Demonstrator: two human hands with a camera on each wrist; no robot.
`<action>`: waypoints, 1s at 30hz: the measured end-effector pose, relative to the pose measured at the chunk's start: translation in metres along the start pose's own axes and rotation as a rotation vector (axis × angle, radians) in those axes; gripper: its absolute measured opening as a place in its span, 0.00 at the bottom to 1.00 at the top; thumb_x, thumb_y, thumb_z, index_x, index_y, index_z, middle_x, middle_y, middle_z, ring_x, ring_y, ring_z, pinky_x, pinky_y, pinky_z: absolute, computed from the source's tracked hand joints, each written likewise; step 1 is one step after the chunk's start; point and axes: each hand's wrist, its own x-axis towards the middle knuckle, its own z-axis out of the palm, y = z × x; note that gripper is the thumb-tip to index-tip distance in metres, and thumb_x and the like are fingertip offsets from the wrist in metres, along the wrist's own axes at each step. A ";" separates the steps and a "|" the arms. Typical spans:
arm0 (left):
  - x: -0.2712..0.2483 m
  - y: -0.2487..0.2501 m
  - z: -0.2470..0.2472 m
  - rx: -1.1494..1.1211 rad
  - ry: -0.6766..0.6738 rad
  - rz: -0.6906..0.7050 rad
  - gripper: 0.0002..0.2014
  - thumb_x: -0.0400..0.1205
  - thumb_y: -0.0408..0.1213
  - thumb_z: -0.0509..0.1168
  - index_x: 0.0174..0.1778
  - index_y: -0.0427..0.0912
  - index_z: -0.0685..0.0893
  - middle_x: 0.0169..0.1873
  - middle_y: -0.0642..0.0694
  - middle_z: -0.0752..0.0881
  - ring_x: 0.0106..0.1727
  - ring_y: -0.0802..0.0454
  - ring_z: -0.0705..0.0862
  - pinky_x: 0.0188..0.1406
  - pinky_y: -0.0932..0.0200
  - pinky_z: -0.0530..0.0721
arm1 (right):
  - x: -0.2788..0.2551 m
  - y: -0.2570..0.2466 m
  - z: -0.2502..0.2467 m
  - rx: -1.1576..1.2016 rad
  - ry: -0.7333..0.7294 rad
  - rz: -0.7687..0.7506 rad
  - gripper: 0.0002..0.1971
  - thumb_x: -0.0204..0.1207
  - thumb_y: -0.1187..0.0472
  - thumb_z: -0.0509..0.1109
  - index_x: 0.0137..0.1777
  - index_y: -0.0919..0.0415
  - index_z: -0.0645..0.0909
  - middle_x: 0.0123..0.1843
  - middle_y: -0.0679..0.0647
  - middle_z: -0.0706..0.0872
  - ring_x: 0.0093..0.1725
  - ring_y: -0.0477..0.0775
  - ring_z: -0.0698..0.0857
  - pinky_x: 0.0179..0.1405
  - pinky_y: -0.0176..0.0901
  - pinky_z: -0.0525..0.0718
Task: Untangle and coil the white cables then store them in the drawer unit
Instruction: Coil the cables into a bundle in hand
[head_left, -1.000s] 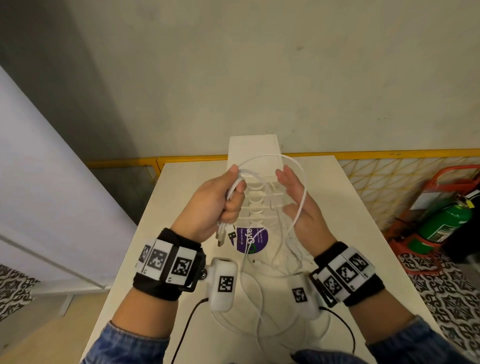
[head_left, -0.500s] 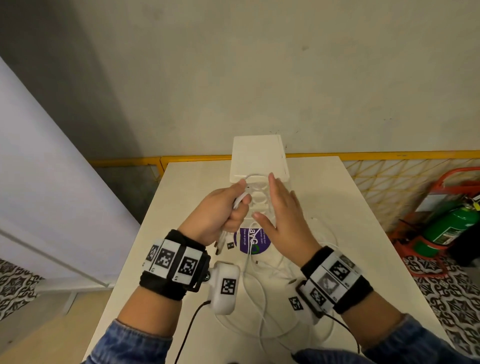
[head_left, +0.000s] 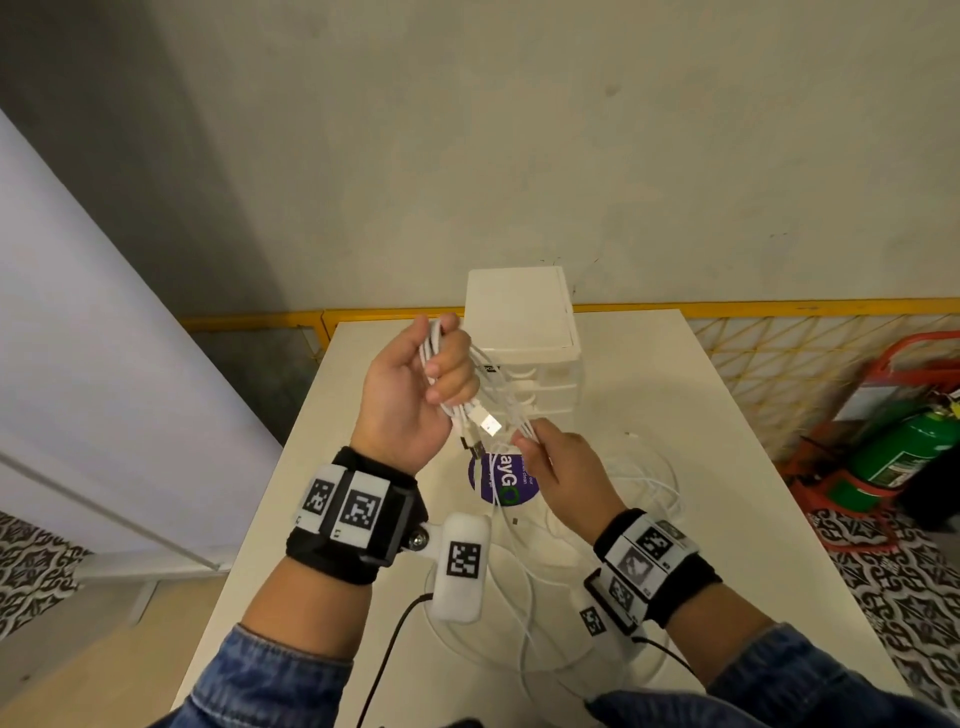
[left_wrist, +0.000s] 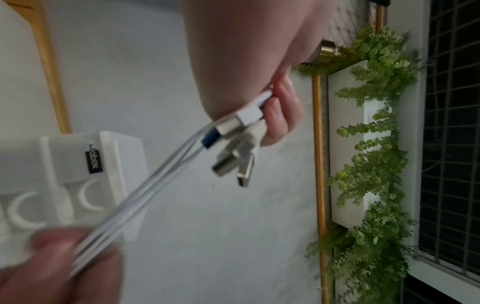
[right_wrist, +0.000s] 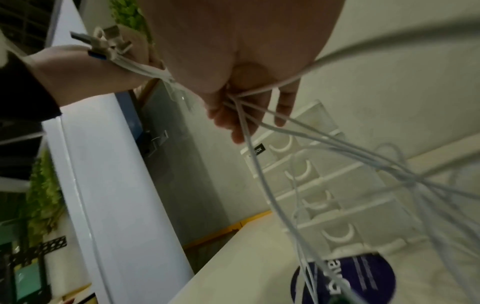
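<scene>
Now we hold the white cables (head_left: 480, 387) above the table (head_left: 717, 415): our left hand (head_left: 415, 387) clenches the gathered loops and plugs, our right hand (head_left: 566, 467) pinches the strands just below. The bundle runs slantwise between both hands, slack trailing in loops onto the tabletop. Directly beyond stands the drawer unit (head_left: 524, 338), nearer the left hand; its drawers look closed, and we cannot see their contents.
</scene>
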 end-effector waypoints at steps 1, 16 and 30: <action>0.001 0.003 -0.001 -0.008 0.011 0.058 0.14 0.85 0.43 0.47 0.41 0.42 0.74 0.19 0.53 0.71 0.17 0.59 0.60 0.19 0.66 0.63 | -0.003 0.003 0.000 0.007 -0.032 0.039 0.11 0.82 0.51 0.53 0.43 0.54 0.72 0.27 0.47 0.77 0.28 0.53 0.76 0.31 0.38 0.68; 0.000 -0.024 -0.037 1.080 0.384 0.261 0.08 0.88 0.35 0.50 0.49 0.46 0.73 0.30 0.49 0.72 0.25 0.60 0.71 0.27 0.64 0.72 | -0.019 -0.023 -0.001 0.126 -0.333 -0.091 0.15 0.78 0.47 0.61 0.61 0.47 0.82 0.55 0.47 0.90 0.53 0.45 0.87 0.53 0.48 0.84; -0.024 -0.037 -0.020 0.756 -0.142 -0.571 0.25 0.74 0.66 0.60 0.32 0.45 0.76 0.15 0.55 0.63 0.14 0.60 0.56 0.12 0.70 0.56 | 0.010 0.018 -0.057 -0.164 -0.027 -0.059 0.22 0.70 0.35 0.59 0.40 0.54 0.80 0.27 0.49 0.83 0.30 0.52 0.73 0.38 0.47 0.72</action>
